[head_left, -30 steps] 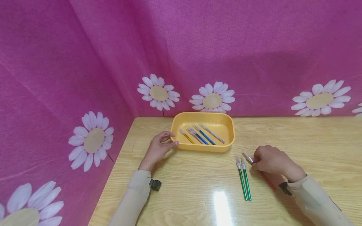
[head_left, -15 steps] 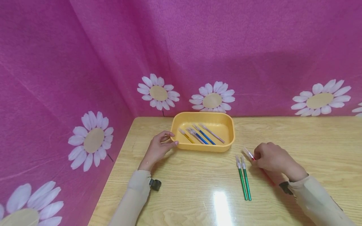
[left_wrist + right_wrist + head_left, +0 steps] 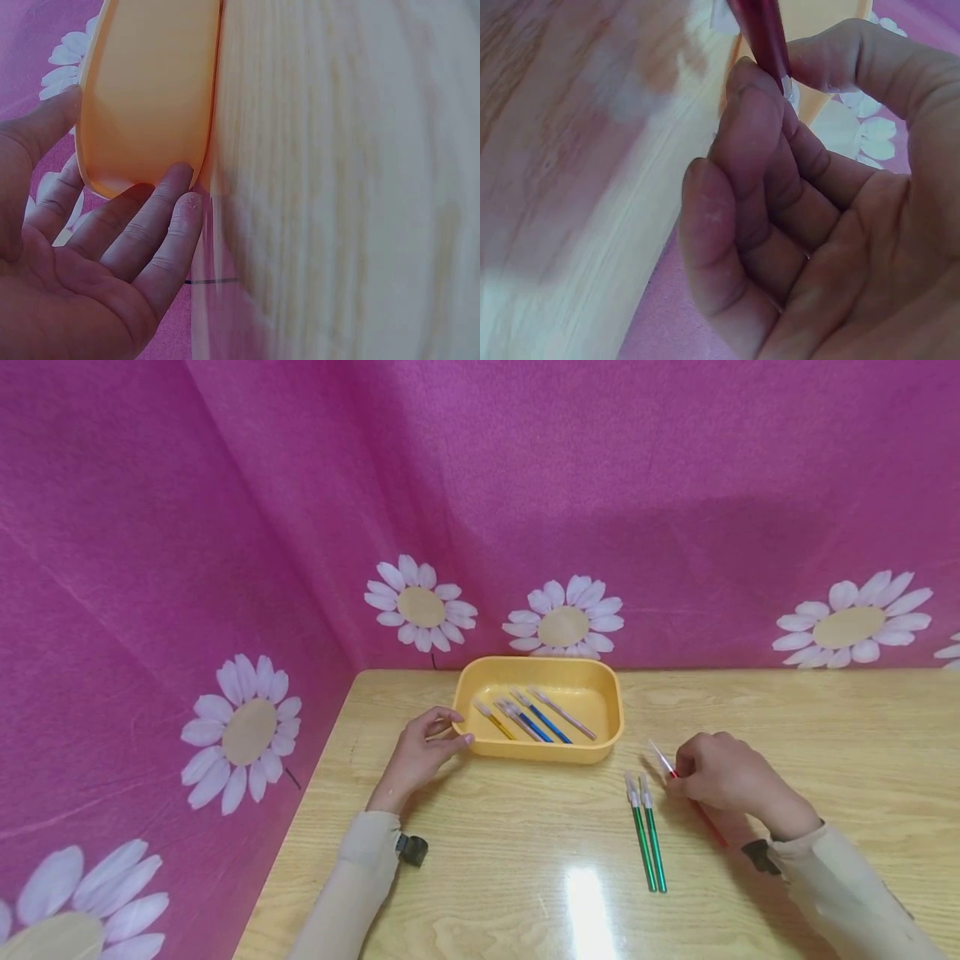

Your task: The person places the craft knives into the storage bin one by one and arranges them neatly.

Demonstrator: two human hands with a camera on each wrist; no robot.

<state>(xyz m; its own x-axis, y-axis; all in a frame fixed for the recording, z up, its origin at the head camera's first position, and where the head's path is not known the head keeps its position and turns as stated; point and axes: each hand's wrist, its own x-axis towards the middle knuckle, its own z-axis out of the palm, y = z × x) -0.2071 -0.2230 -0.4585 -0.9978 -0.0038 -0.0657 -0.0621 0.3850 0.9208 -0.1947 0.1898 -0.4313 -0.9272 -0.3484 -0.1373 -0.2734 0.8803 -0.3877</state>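
My right hand [image 3: 731, 777] pinches a red pen-like tool [image 3: 708, 824] between thumb and fingers, close to its clear pointed cap. The tool slants, cap end to the far left, and my fingers hide its middle. In the right wrist view its shiny red barrel [image 3: 763, 34] shows between thumb and index finger. Left of that hand lie two green pen-like tools [image 3: 647, 843], capped and side by side. My left hand [image 3: 420, 756] holds the left near corner of a yellow plastic tray [image 3: 540, 752]; in the left wrist view, thumb and fingers touch the tray [image 3: 150, 90].
Inside the tray lie several capped pen-like tools, among them a yellow one [image 3: 501, 726], blue ones [image 3: 551, 727] and a pinkish one [image 3: 573, 719]. The wooden table [image 3: 480, 860] meets a magenta flowered cloth [image 3: 675, 527] behind and at the left.
My right hand has moved slightly up and away, and the red tool's cap end has risen with it. The left hand, the tray and the green tools stay in place.
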